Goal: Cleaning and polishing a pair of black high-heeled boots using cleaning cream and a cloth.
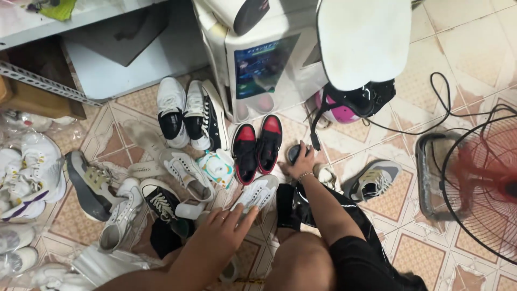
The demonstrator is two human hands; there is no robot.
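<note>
Sorting shoes on the floor: left hand [222, 233] reaching flat, fingers spread, holding nothing, toward white sneaker [258, 194]; right hand [301, 161] closing over dark round object [293, 153] beside red-black pair [257, 145]; next probably needing a firm grasp on the sneaker.

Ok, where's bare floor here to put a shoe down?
Bare tiles lie upper right, beyond the black cable, and lower right between the grey sneaker and the fan. Left of the red-and-black pair it is crowded.
</note>
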